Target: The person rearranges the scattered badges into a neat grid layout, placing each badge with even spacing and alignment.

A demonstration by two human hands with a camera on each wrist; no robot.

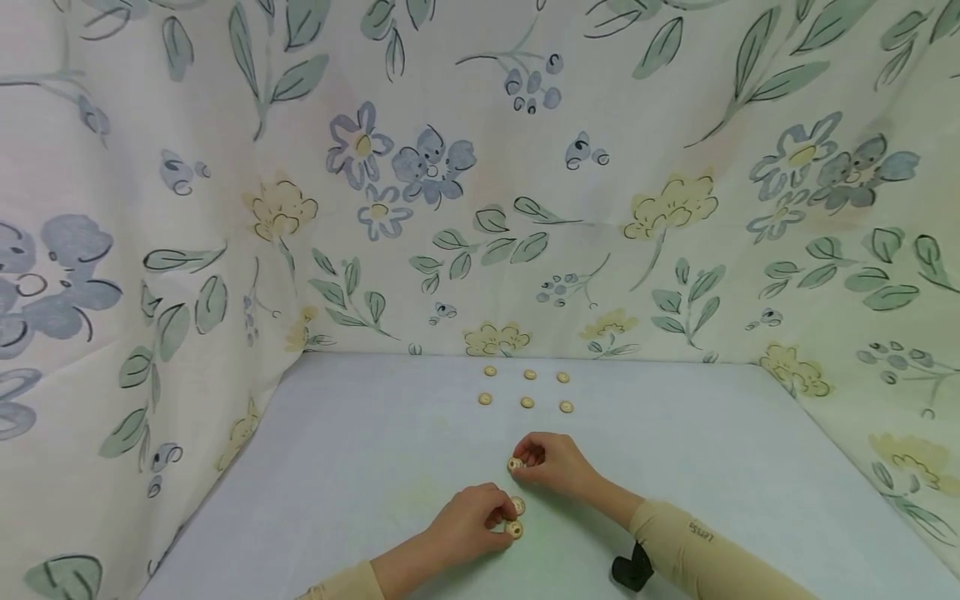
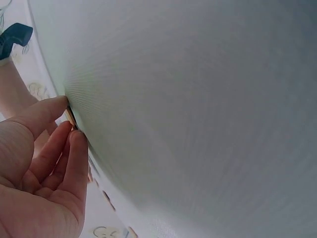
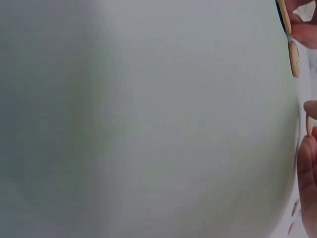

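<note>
My left hand (image 1: pixel 472 521) pinches a small round wooden disc (image 1: pixel 513 529) with dark marks on its face, between thumb and fingertips near the table's front. Just beyond it lies another wooden disc (image 1: pixel 518 506), close by the left fingertips. Further away, my right hand (image 1: pixel 555 465) holds a third disc (image 1: pixel 514 465) between thumb and fingers, low over the tabletop. In the left wrist view, the left hand (image 2: pixel 49 163) hides most of its disc, seen edge-on. At the right wrist view's edge, the right hand (image 3: pixel 309 173) grips its disc (image 3: pixel 309 125).
Farther back on the white table (image 1: pixel 360 433) lie several similar discs (image 1: pixel 527 402) in two rows of three. A flower-patterned cloth (image 1: pixel 480 267) hangs behind and at both sides. A black device (image 1: pixel 633 568) sits at the right forearm.
</note>
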